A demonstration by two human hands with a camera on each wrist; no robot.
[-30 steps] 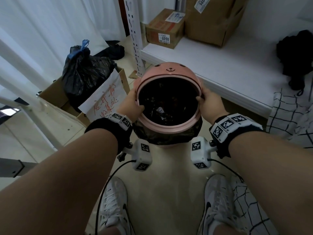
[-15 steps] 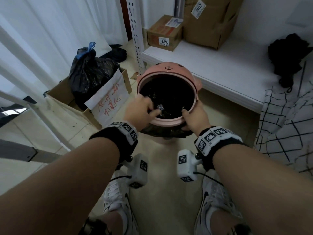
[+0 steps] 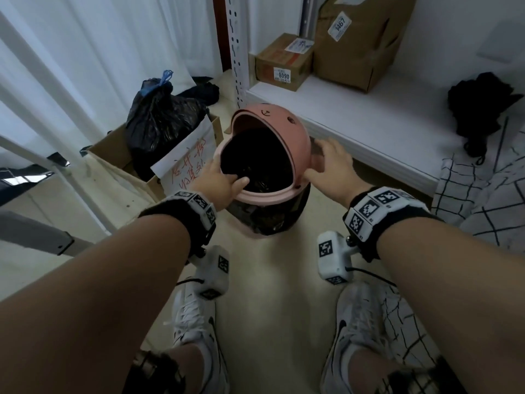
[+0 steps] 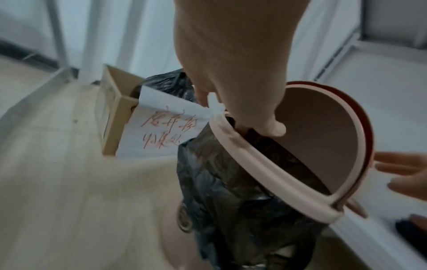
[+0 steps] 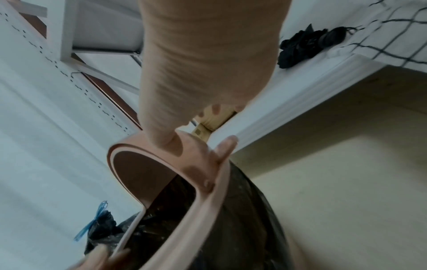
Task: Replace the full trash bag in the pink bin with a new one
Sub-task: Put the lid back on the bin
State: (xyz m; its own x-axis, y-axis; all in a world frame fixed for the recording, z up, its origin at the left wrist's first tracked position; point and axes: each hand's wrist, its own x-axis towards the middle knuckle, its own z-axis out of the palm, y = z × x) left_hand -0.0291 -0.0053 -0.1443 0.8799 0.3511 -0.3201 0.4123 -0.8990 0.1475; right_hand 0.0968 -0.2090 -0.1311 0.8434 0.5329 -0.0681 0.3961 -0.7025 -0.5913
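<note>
Bin [image 3: 257, 231] of pink plastic is standing on the pale floor [image 3: 272, 294] just in front of the person's white shoes [image 3: 196, 317], with its domed pink lid [image 3: 287, 132] sitting tilted over the opening, raised on the side toward the cardboard box. Black trash bag [image 3: 272, 214] is lining the bin, its edge folded down over the outside below the pink ring [image 4: 261, 160]; the dark contents are lying inside.

The left hand [image 3: 218, 180] is gripping the ring on the box side of the bin, thumb hooked inside the opening and fingers curled over the outer edge. The right hand [image 3: 332, 163] is reaching toward the shelf side of the lid with fingers spread and loosely extended; in the right wrist view the thumb [image 5: 166, 138] is lying on the lid's surface and one fingertip is pointing past the small ear-like tab [image 5: 217, 155], the remaining fingers not closing around anything.

Beside the bin, away from the shelf, an open cardboard box [image 3: 119, 155] is holding a tied black bag [image 3: 159, 120] with a blue drawstring, and a white paper sheet [image 3: 184, 163] with red handwriting is hanging on its front. On the other side of the bin a low white shelf [image 3: 369, 115] is carrying two brown cartons [image 3: 281, 61] and a heap of black fabric [image 3: 483, 106]. A checked white cloth [image 3: 483, 200] is lying beyond the right wrist.
</note>
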